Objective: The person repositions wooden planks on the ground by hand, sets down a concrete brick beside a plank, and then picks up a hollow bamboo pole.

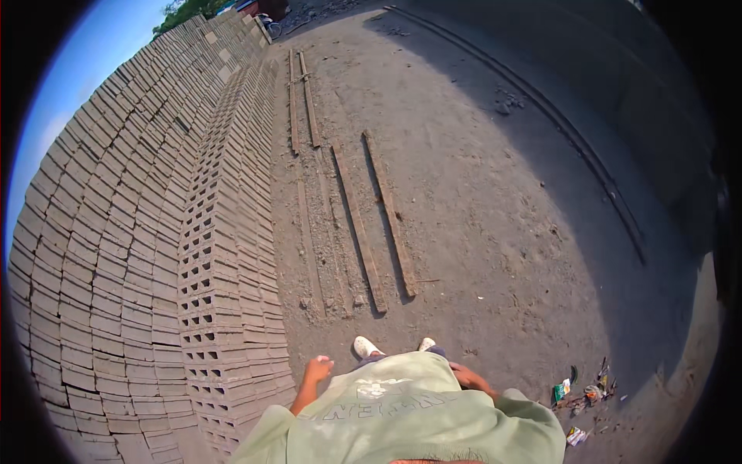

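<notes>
Brown bars (358,226) beside block stack (124,240)

The blocks (108,255) look like bare concrete, matt and grainy, with rough edges. The planks (358,226) are wood, dull and weathered, their faces coarse and unpolished. The ground (479,224) is matt, packed earth, gritty and loose around the planks. The shirt (425,429) is soft, matt cloth, creased at the sleeves, with a flat print on it. The shoes (363,346) look smooth and pale; their material is unclear. The litter (562,390) seems to be thin plastic or paper, crumpled.
</notes>
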